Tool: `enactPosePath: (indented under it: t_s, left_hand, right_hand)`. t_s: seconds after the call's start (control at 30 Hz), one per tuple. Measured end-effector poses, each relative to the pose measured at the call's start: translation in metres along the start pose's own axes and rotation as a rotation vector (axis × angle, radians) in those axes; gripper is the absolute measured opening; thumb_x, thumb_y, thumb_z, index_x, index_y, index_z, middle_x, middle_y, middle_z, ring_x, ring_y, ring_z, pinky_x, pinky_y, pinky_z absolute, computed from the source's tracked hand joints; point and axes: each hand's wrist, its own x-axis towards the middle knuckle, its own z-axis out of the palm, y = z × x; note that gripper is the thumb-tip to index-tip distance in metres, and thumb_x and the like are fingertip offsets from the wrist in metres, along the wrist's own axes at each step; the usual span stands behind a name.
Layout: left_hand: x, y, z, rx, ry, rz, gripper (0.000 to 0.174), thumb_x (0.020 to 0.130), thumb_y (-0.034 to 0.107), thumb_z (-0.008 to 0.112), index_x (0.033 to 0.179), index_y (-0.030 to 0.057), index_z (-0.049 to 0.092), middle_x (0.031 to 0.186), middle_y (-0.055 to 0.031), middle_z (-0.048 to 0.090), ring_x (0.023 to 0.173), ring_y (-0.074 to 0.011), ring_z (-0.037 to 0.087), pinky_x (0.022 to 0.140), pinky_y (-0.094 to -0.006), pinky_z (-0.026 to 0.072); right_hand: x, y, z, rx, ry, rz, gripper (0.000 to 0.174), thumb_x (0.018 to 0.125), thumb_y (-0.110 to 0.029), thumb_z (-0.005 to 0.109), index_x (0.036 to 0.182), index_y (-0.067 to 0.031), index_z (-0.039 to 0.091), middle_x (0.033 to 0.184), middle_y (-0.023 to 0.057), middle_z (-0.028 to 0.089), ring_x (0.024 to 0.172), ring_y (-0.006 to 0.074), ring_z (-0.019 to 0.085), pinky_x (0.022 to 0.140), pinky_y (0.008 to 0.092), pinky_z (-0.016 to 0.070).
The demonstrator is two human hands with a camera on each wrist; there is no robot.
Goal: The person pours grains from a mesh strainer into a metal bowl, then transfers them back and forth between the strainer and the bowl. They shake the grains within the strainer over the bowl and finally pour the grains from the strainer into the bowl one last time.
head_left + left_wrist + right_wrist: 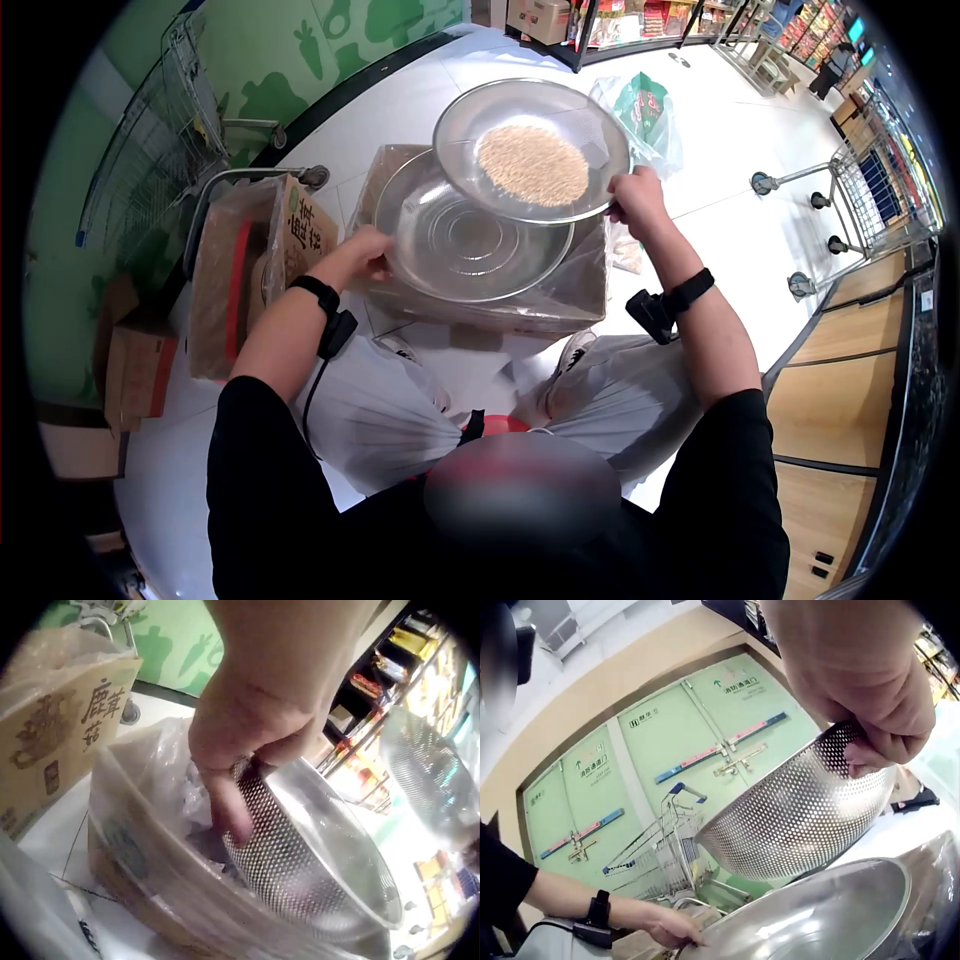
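Two hands work apart. The right hand (636, 200) is raised, its fingers curled on the near-right rim of a tilted sieve (470, 115) holding grain (532, 165). The left hand (365, 255) grips the left rim of the large bowl (450, 250) below, which sits on a plastic-wrapped box (500, 312). White floor (740, 150) lies open to the far right.

In the right wrist view the raised colander (795, 817) hides its grain (532, 165), and the right hand (862, 675) is cut off at the top edge. Shelf goods (640, 20) are too small to tell.
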Motion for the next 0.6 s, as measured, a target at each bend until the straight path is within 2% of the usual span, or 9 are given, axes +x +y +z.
enactPosePath:
  t_s: [0.03, 0.07, 0.13, 0.17, 0.23, 0.27, 0.33, 0.47, 0.6]
  left_hand:
    - [-0.010, 0.009, -0.004, 0.265, 0.043, 0.077, 0.049, 0.094, 0.026, 0.052, 0.125, -0.0114, 0.045, 0.106, -0.0251, 0.063, 0.084, -0.0381, 0.068, 0.059, -0.0476, 0.0582]
    - [-0.018, 0.017, -0.001, 0.267, 0.045, 0.073, 0.049, 0.094, 0.026, 0.052, 0.125, -0.0114, 0.045, 0.106, -0.0251, 0.063, 0.084, -0.0381, 0.068, 0.059, -0.0476, 0.0582]
    - [-0.084, 0.062, 0.015, 0.173, 0.505, 0.241, 0.060, 0.094, 0.044, 0.050, 0.130, -0.0038, 0.045, 0.100, -0.0191, 0.065, 0.080, -0.0291, 0.068, 0.061, -0.0423, 0.0554]
    - [-0.087, 0.065, 0.006, 0.170, 0.511, 0.236, 0.060, 0.094, 0.044, 0.050, 0.130, -0.0038, 0.045, 0.100, -0.0191, 0.065, 0.080, -0.0291, 0.068, 0.061, -0.0423, 0.0554]
    - [-0.094, 0.071, -0.010, 0.084, 0.202, 0.311, 0.067, 0.095, 0.054, 0.042, 0.136, 0.0010, 0.042, 0.096, -0.0143, 0.064, 0.074, -0.0212, 0.064, 0.064, -0.0362, 0.0534]
    - [-0.097, 0.070, -0.009, 0.075, 0.205, 0.296, 0.067, 0.095, 0.054, 0.042, 0.136, 0.0010, 0.042, 0.096, -0.0143, 0.064, 0.074, -0.0212, 0.064, 0.064, -0.0362, 0.0534]
    - [-0.118, 0.088, 0.012, -0.206, 0.158, 0.397, 0.072, 0.096, 0.060, 0.036, 0.137, 0.0008, 0.043, 0.091, -0.0129, 0.064, 0.068, -0.0182, 0.061, 0.057, -0.0304, 0.0490]
    - [-0.142, 0.104, 0.022, -0.238, 0.152, 0.413, 0.076, 0.095, 0.064, 0.031, 0.136, 0.0013, 0.044, 0.088, -0.0130, 0.065, 0.066, -0.0166, 0.061, 0.051, -0.0286, 0.0466]
    - [-0.132, 0.096, 0.004, -0.197, 0.293, 0.420, 0.075, 0.096, 0.062, 0.029, 0.134, -0.0009, 0.045, 0.082, -0.0130, 0.065, 0.061, -0.0160, 0.060, 0.048, -0.0273, 0.0454]
  right_hand:
    - [0.000, 0.000, -0.001, 0.003, 0.001, 0.001, 0.019, 0.076, 0.000, 0.048, 0.085, 0.0161, 0.052, 0.058, 0.0180, 0.056, 0.039, 0.0238, 0.056, 0.033, 0.0347, 0.0409]
    - [0.001, 0.001, -0.002, -0.003, -0.013, 0.020, 0.016, 0.076, 0.000, 0.049, 0.082, 0.0151, 0.052, 0.057, 0.0174, 0.055, 0.039, 0.0237, 0.056, 0.032, 0.0345, 0.0401]
    - [0.013, 0.013, -0.005, 0.004, -0.017, 0.005, 0.012, 0.076, 0.000, 0.052, 0.075, 0.0122, 0.053, 0.054, 0.0154, 0.053, 0.037, 0.0229, 0.054, 0.032, 0.0341, 0.0383]
    - [0.012, 0.010, -0.009, -0.009, -0.013, -0.014, 0.012, 0.076, 0.000, 0.053, 0.075, 0.0117, 0.052, 0.054, 0.0149, 0.053, 0.036, 0.0225, 0.053, 0.031, 0.0338, 0.0379]
    - [0.016, 0.008, -0.009, -0.032, -0.005, -0.013, 0.013, 0.076, -0.001, 0.054, 0.074, 0.0109, 0.052, 0.054, 0.0139, 0.053, 0.035, 0.0213, 0.050, 0.031, 0.0334, 0.0368]
    - [0.019, 0.008, -0.002, -0.040, -0.019, -0.007, 0.013, 0.076, -0.001, 0.054, 0.074, 0.0109, 0.052, 0.054, 0.0139, 0.053, 0.035, 0.0213, 0.050, 0.031, 0.0334, 0.0368]
    - [0.021, 0.009, 0.014, 0.080, -0.012, 0.030, 0.011, 0.076, -0.001, 0.054, 0.075, 0.0094, 0.053, 0.056, 0.0139, 0.053, 0.036, 0.0211, 0.050, 0.032, 0.0334, 0.0369]
    - [0.005, 0.007, 0.028, -0.007, -0.163, 0.064, 0.008, 0.077, -0.003, 0.055, 0.077, 0.0053, 0.055, 0.059, 0.0110, 0.052, 0.037, 0.0187, 0.048, 0.032, 0.0323, 0.0368]
    - [0.030, 0.042, -0.009, 0.018, -0.203, 0.145, 0.009, 0.078, -0.001, 0.050, 0.076, 0.0051, 0.055, 0.059, 0.0097, 0.051, 0.036, 0.0169, 0.045, 0.031, 0.0301, 0.0347]
